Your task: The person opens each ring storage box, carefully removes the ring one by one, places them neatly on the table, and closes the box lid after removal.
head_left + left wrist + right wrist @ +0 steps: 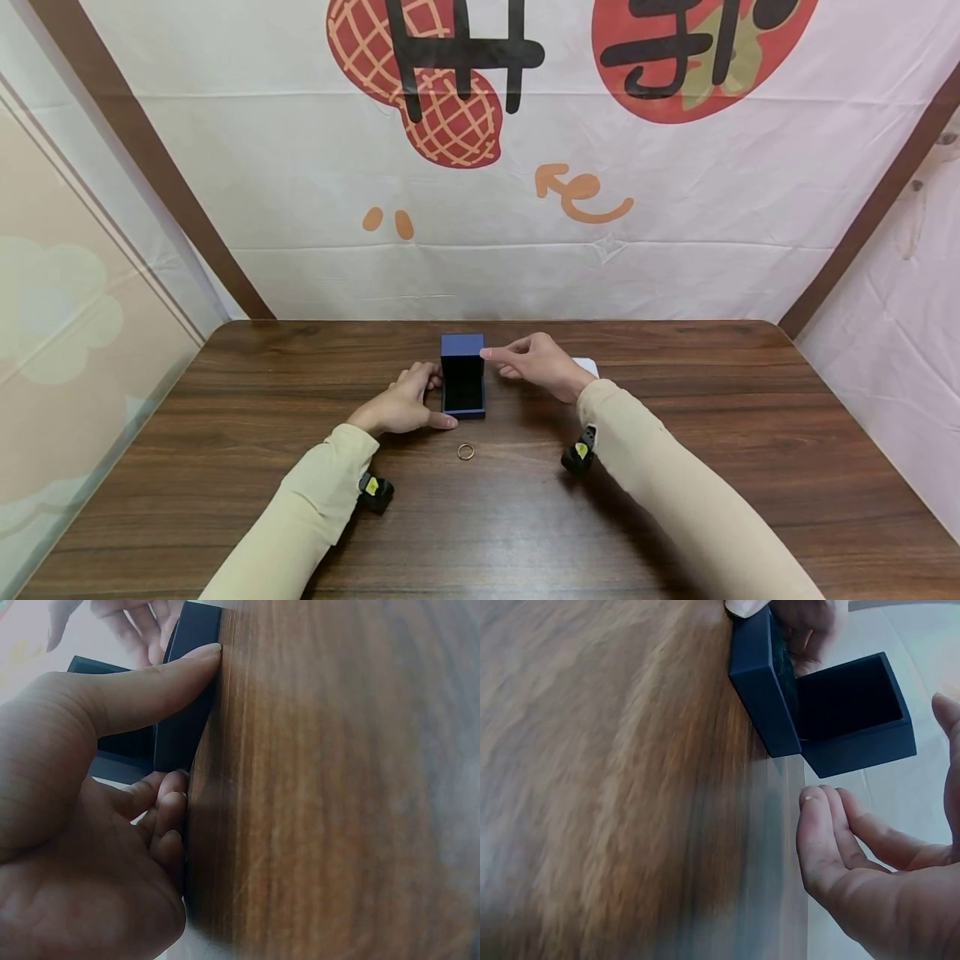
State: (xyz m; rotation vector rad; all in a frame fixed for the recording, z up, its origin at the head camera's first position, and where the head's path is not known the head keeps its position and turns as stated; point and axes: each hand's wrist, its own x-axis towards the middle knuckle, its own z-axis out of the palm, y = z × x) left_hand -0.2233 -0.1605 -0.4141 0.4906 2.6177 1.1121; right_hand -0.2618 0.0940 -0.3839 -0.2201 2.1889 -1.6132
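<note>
A small blue ring box (462, 345) stands on the table with its lid raised, and its dark lining shows. My left hand (403, 406) holds its base from the left: in the left wrist view the thumb (161, 686) lies along the front of the base (184, 731), the other fingers curl at its side. My right hand (542, 367) hovers at the right of the raised lid (862, 748), thumb and fingers apart; a gap shows between fingertips and lid in the right wrist view. In front of the box lies a gold-coloured ring (466, 452).
A white object (587, 366) lies on the wooden table (480, 525), partly hidden behind my right hand. Behind the table's far edge hangs a white printed cloth (525, 275). Each wrist carries a small black camera.
</note>
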